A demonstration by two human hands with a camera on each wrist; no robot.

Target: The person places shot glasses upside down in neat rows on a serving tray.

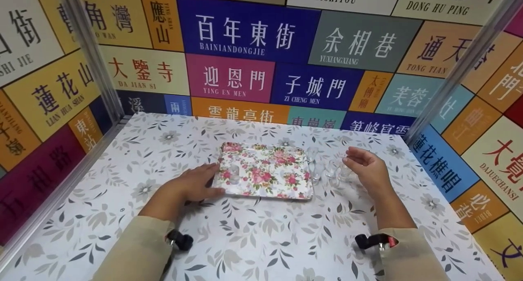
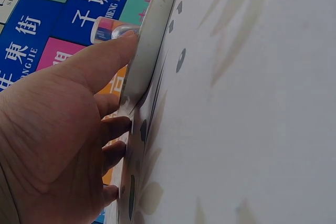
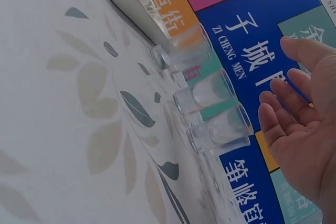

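Observation:
A rectangular tray [image 1: 261, 185] with a pink rose print lies on the table. One small clear glass [image 1: 234, 174] stands on its left part; the left wrist view catches this glass [image 2: 107, 31] above the tray's side. My left hand [image 1: 196, 183] rests at the tray's left end, its thumb by the near corner and fingertips along the edge. Beyond the tray's right end, several small clear glasses [image 3: 220, 129] stand close together on the table. Loosely bent and holding nothing, my right hand [image 1: 368, 171] is just to the right of these glasses.
A white tablecloth [image 1: 261, 236] printed with grey and beige leaves covers the table. Behind it rises a wall [image 1: 245, 40] of coloured street-name signs, with clear panel edges [image 1: 98, 56] at the left and right. Black straps with small cameras [image 1: 182, 240] sit on both wrists.

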